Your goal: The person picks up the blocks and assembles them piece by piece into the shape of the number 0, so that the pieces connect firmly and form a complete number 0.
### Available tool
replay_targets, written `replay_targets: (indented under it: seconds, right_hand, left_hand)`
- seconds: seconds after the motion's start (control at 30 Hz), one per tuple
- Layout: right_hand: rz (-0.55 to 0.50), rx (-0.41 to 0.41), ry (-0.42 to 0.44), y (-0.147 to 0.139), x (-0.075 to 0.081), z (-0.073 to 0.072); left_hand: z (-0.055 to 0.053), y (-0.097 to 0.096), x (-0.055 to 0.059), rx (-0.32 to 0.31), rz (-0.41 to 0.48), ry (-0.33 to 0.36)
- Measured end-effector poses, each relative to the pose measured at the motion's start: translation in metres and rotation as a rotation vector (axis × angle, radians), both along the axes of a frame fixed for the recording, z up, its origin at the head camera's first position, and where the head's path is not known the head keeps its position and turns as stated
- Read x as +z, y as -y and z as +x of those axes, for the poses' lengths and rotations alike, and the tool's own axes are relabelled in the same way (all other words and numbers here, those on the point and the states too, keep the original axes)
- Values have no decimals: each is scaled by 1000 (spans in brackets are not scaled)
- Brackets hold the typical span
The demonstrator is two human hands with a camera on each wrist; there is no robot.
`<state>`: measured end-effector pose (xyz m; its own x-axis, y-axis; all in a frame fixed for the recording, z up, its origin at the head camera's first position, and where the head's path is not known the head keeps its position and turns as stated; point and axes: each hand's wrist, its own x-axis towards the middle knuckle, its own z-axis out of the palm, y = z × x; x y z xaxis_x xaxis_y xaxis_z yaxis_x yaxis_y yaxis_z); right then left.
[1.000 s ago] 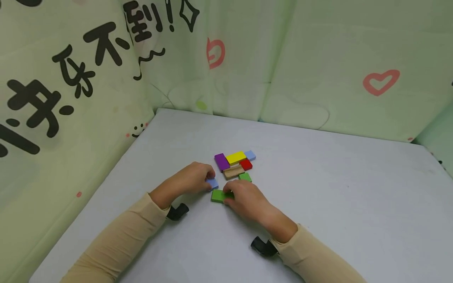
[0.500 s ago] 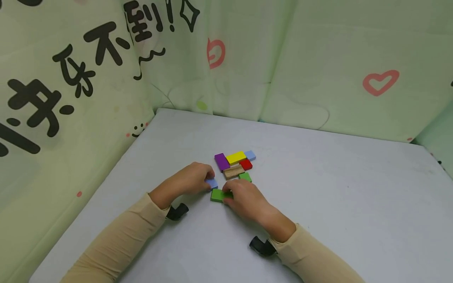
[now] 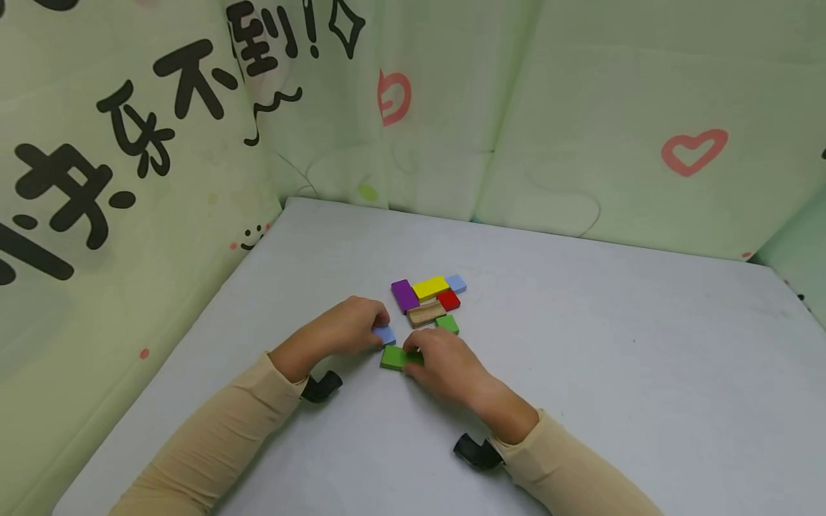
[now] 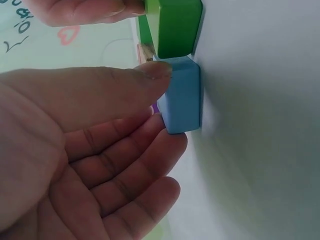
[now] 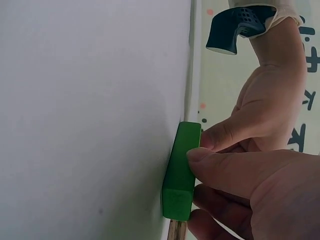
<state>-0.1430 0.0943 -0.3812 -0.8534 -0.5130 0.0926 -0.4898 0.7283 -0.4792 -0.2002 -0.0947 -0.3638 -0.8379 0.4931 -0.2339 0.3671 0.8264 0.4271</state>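
My left hand point(image 3: 345, 326) pinches a light blue block point(image 3: 385, 335) between thumb and fingers on the white table. In the left wrist view the thumb lies on the near face of that blue block point(image 4: 182, 97), fingers behind it. My right hand point(image 3: 448, 364) grips a long green block point(image 3: 391, 357) by its sides, its right part hidden under the fingers. The green block point(image 4: 175, 25) sits right against the blue block's end in the left wrist view. The right wrist view shows the thumb on the green block point(image 5: 180, 172) and fingers behind.
Just beyond my hands lies a flat cluster: purple block point(image 3: 404, 296), yellow block point(image 3: 430, 288), another light blue block point(image 3: 457, 284), red block point(image 3: 448, 299), wood-coloured block point(image 3: 426, 313) and small green block point(image 3: 447, 324). Printed curtains point(image 3: 581, 107) border the table point(image 3: 613, 358).
My right hand has shifted slightly left with the long green block. The left hand and its blue block have edged slightly left too. The cluster beyond stays put.
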Motion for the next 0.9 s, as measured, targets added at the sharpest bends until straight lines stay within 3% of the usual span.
replay_targets:
  seconds: [0.9]
  right_hand:
    - [-9, 35, -2, 4, -1, 4]
  left_hand:
    - [7, 7, 2, 11, -12, 33]
